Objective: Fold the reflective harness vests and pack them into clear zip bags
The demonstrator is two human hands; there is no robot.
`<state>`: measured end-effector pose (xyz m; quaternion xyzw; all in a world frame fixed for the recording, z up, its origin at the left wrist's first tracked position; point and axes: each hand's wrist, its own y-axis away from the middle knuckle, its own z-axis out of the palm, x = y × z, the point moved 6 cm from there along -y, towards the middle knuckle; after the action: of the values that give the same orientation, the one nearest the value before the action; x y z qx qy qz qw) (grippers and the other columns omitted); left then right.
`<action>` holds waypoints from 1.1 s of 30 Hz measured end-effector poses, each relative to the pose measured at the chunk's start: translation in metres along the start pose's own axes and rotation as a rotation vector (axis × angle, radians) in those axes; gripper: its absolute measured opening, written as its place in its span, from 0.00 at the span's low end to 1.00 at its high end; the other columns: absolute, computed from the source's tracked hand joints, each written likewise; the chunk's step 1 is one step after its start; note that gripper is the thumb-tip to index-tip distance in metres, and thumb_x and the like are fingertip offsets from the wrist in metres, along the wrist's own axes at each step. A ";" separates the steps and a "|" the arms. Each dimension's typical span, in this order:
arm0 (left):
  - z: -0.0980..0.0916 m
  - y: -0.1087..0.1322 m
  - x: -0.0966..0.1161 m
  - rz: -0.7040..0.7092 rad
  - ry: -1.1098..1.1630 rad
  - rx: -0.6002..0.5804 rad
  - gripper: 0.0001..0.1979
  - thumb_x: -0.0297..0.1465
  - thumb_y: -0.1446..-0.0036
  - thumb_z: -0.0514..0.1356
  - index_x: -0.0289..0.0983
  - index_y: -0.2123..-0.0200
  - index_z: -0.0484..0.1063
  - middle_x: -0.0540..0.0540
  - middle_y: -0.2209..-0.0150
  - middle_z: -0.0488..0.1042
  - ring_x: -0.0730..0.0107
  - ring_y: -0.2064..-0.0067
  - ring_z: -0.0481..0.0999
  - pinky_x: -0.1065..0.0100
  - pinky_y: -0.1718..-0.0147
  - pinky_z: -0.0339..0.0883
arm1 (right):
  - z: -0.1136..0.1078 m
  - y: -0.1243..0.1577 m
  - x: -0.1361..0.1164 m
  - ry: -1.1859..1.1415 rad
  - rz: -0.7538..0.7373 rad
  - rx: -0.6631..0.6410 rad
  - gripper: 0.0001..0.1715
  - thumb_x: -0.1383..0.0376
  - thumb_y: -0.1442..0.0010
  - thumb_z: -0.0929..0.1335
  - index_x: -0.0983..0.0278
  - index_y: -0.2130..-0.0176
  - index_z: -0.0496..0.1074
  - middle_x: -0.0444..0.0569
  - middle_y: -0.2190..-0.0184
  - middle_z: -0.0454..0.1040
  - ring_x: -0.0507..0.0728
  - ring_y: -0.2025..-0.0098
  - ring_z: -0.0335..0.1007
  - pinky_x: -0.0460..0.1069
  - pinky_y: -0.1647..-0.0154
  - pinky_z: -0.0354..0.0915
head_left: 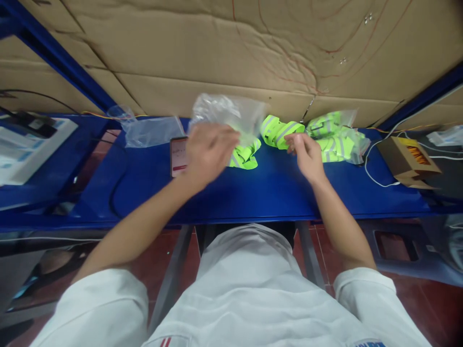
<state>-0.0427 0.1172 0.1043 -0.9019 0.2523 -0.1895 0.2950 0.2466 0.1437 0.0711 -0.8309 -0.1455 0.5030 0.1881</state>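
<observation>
My left hand (211,149), smeared by motion, is closed on a clear plastic bag (227,111) that stands up behind its fingers. Partly hidden under the bag and hand is a bundle of neon yellow-green strap with grey reflective stripes (246,156). My right hand (306,155) has thumb and fingers pressed together at the lower right end of a second, rolled reflective strap (280,131); whether it grips the strap cannot be made out. Just beyond this hand lie more neon straps packed in clear bags (336,144).
A flat clear bag (154,131) and a phone with a lit screen (178,156) lie left on the blue table (275,188). At right stand an open cardboard box (408,159) and a white cable (369,164). A cardboard wall (173,58) closes the back.
</observation>
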 end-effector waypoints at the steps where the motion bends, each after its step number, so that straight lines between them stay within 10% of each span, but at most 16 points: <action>1: 0.008 0.009 0.021 0.101 0.038 -0.032 0.16 0.39 0.22 0.52 0.45 0.48 0.80 0.44 0.44 0.82 0.59 0.40 0.78 0.48 0.38 0.67 | 0.010 0.010 -0.005 -0.148 0.094 -0.072 0.40 0.30 0.28 0.60 0.60 0.53 0.79 0.50 0.61 0.79 0.56 0.67 0.75 0.52 0.65 0.71; 5: 0.044 0.043 0.067 0.355 0.173 -0.224 0.13 0.32 0.25 0.56 0.47 0.52 0.82 0.43 0.53 0.85 0.58 0.51 0.83 0.50 0.48 0.73 | 0.026 0.049 -0.012 -0.324 0.246 -0.242 0.35 0.36 0.35 0.74 0.60 0.47 0.78 0.46 0.64 0.79 0.53 0.69 0.74 0.48 0.70 0.69; 9: 0.028 0.033 0.058 0.355 0.170 -0.239 0.15 0.31 0.24 0.53 0.46 0.52 0.82 0.44 0.55 0.84 0.59 0.55 0.83 0.51 0.51 0.73 | 0.018 0.059 0.005 -0.237 0.265 -0.264 0.33 0.41 0.31 0.73 0.63 0.43 0.77 0.50 0.59 0.81 0.54 0.64 0.76 0.49 0.63 0.71; 15: -0.023 -0.046 -0.050 -0.022 -0.234 -0.043 0.25 0.50 0.24 0.50 0.41 0.44 0.78 0.40 0.42 0.78 0.48 0.39 0.73 0.37 0.36 0.58 | 0.009 0.024 0.009 0.284 -0.035 -0.202 0.26 0.51 0.25 0.67 0.65 0.39 0.76 0.59 0.47 0.80 0.64 0.47 0.78 0.59 0.43 0.72; 20: 0.026 -0.057 -0.142 -0.036 -0.184 -0.188 0.33 0.59 0.27 0.48 0.37 0.48 0.76 0.49 0.48 0.78 0.64 0.42 0.69 0.49 0.32 0.55 | 0.020 -0.028 0.032 0.903 -0.133 -0.243 0.50 0.55 0.33 0.75 0.67 0.23 0.58 0.67 0.22 0.52 0.79 0.22 0.48 0.74 0.25 0.50; 24: 0.046 -0.036 -0.177 -0.095 -0.114 -0.289 0.40 0.67 0.35 0.50 0.38 0.48 0.77 0.50 0.55 0.78 0.65 0.47 0.70 0.55 0.36 0.59 | 0.035 -0.055 0.057 0.937 -0.101 -0.387 0.48 0.55 0.33 0.75 0.68 0.24 0.61 0.67 0.25 0.59 0.80 0.26 0.56 0.72 0.28 0.57; 28: 0.027 -0.021 -0.164 -0.130 -0.108 -0.272 0.31 0.53 0.30 0.54 0.36 0.38 0.75 0.44 0.44 0.79 0.60 0.46 0.73 0.51 0.40 0.66 | 0.030 -0.064 0.062 0.905 -0.089 -0.315 0.28 0.63 0.30 0.67 0.68 0.34 0.73 0.65 0.37 0.74 0.75 0.37 0.70 0.64 0.39 0.68; 33: 0.020 -0.013 -0.080 -0.046 -0.038 -0.244 0.22 0.42 0.25 0.53 0.41 0.37 0.75 0.44 0.38 0.78 0.56 0.38 0.76 0.52 0.37 0.70 | 0.005 -0.061 0.053 0.824 -0.014 -0.077 0.24 0.61 0.26 0.61 0.67 0.38 0.73 0.62 0.51 0.81 0.70 0.52 0.78 0.59 0.51 0.70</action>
<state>-0.0926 0.1806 0.0817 -0.9401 0.2471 -0.1470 0.1833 0.2633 0.2214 0.0555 -0.9682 -0.0826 0.1212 0.2026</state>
